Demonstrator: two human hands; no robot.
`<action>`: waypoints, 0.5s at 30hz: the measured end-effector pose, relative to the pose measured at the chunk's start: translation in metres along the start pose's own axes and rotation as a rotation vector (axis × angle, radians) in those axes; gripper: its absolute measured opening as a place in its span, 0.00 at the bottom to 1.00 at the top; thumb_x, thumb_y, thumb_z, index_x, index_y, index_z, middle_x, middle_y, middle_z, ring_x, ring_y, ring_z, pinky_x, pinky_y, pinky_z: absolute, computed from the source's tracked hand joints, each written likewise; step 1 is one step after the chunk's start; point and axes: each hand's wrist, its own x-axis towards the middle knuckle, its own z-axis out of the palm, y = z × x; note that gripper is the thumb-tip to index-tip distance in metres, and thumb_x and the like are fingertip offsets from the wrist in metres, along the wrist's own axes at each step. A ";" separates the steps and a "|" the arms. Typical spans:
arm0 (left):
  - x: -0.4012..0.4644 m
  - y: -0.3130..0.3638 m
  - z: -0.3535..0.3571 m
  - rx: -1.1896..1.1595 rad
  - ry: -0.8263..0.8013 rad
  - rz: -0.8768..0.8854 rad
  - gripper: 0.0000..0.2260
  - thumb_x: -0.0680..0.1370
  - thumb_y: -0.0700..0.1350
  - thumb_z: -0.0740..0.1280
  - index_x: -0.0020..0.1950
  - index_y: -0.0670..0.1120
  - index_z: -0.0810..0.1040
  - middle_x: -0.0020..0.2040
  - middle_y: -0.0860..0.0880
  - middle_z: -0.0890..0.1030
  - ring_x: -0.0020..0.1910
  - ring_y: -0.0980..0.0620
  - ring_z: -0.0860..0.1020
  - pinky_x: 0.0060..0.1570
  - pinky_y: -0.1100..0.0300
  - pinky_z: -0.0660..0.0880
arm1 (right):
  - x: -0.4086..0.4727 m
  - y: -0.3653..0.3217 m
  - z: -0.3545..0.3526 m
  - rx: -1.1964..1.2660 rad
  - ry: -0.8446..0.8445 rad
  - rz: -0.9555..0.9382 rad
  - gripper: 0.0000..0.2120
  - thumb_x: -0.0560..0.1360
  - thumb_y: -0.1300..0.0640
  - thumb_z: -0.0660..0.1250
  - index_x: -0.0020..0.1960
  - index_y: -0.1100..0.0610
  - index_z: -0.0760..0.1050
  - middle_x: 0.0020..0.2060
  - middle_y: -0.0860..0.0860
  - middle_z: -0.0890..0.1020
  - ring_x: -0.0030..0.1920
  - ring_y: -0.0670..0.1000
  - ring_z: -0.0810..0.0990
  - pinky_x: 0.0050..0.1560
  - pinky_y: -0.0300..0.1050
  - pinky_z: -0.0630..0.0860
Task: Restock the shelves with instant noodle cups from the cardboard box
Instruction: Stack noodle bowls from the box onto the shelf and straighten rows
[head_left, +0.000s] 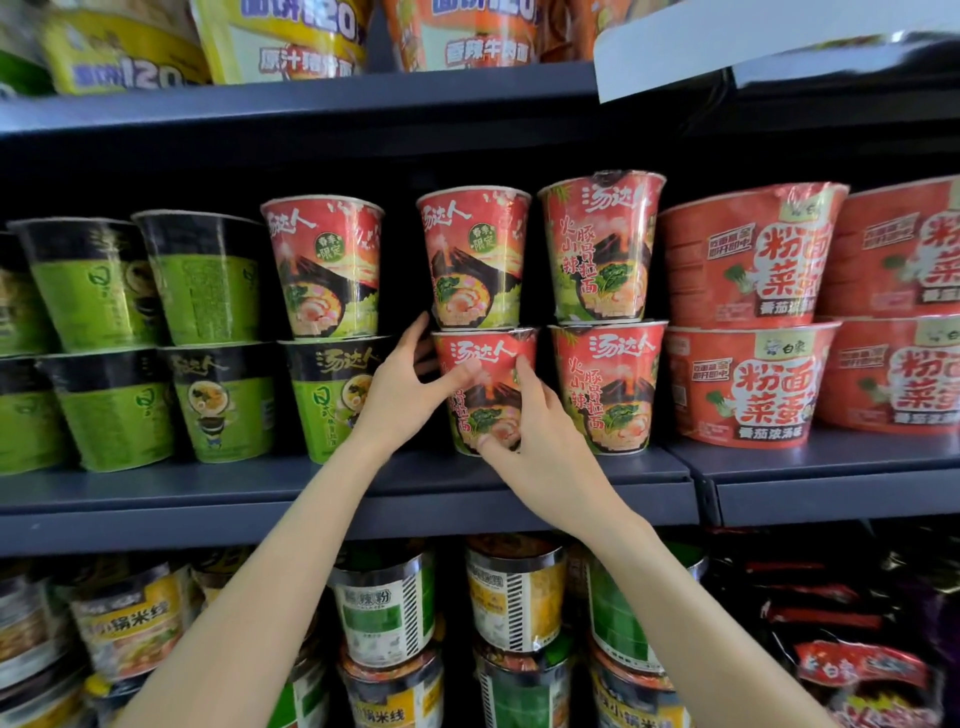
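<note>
Red cup (485, 395) marked 汤达人 stands on the dark middle shelf (332, 493), our left hand (402, 387) and right hand (535, 436) both in a curled grip round it. Another red cup (475, 257) sits on top; a matching stack (605, 312) touches its right, green 汤达人 cups (332, 400) stand left beyond a narrow gap.

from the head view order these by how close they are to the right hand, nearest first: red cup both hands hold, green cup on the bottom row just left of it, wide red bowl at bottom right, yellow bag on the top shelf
From the right hand:
1. Red cup: held, under its fingers.
2. Green cup: bottom row, just left, past the left hand.
3. Wide red bowl: bottom row, to the right.
4. Yellow bag: top shelf, up and left.
Green cup and bowl are close to call.
</note>
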 end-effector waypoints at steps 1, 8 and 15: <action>0.000 0.001 -0.001 -0.018 0.000 -0.007 0.39 0.72 0.53 0.71 0.77 0.50 0.54 0.70 0.49 0.70 0.62 0.56 0.73 0.63 0.57 0.70 | -0.001 0.001 -0.002 -0.005 -0.001 -0.003 0.39 0.78 0.54 0.63 0.77 0.51 0.39 0.74 0.54 0.58 0.60 0.54 0.74 0.56 0.42 0.69; 0.019 0.027 -0.003 -0.135 0.091 -0.004 0.34 0.77 0.53 0.65 0.77 0.48 0.51 0.73 0.48 0.65 0.64 0.59 0.68 0.58 0.65 0.65 | -0.001 -0.003 -0.016 -0.095 0.177 -0.106 0.35 0.78 0.54 0.62 0.78 0.50 0.44 0.72 0.53 0.64 0.58 0.51 0.75 0.52 0.44 0.74; 0.044 0.041 0.004 -0.136 0.074 -0.045 0.43 0.72 0.50 0.73 0.78 0.50 0.49 0.67 0.49 0.71 0.61 0.52 0.74 0.58 0.58 0.71 | 0.008 -0.009 -0.006 -0.166 0.165 -0.062 0.40 0.78 0.50 0.62 0.77 0.52 0.36 0.72 0.57 0.62 0.58 0.57 0.76 0.52 0.50 0.74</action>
